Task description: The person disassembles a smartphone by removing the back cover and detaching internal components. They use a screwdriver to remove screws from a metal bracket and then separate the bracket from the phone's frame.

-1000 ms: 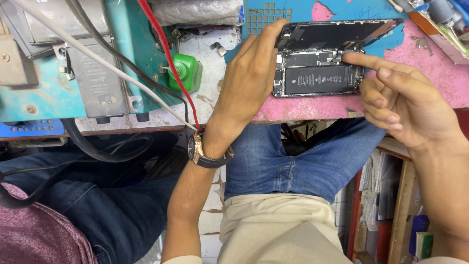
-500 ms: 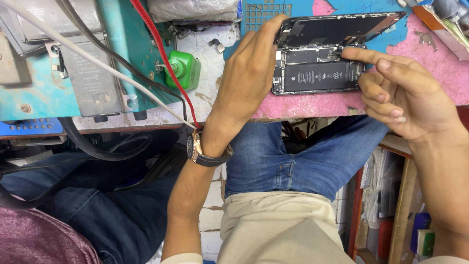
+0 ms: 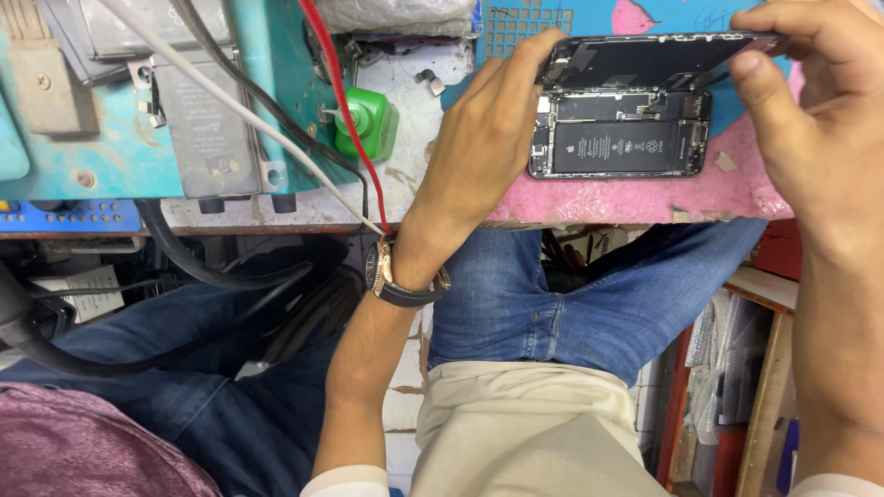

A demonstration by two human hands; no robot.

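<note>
The opened smartphone (image 3: 619,145) lies on the pink mat (image 3: 645,198) at the tabletop's near edge, its battery and boards exposed. The left hand (image 3: 488,138) has its grip clamped on the phone's left end. The right hand (image 3: 810,101) pinches the lifted screen panel (image 3: 645,57) at its right end, tilted up along the far side.
</note>
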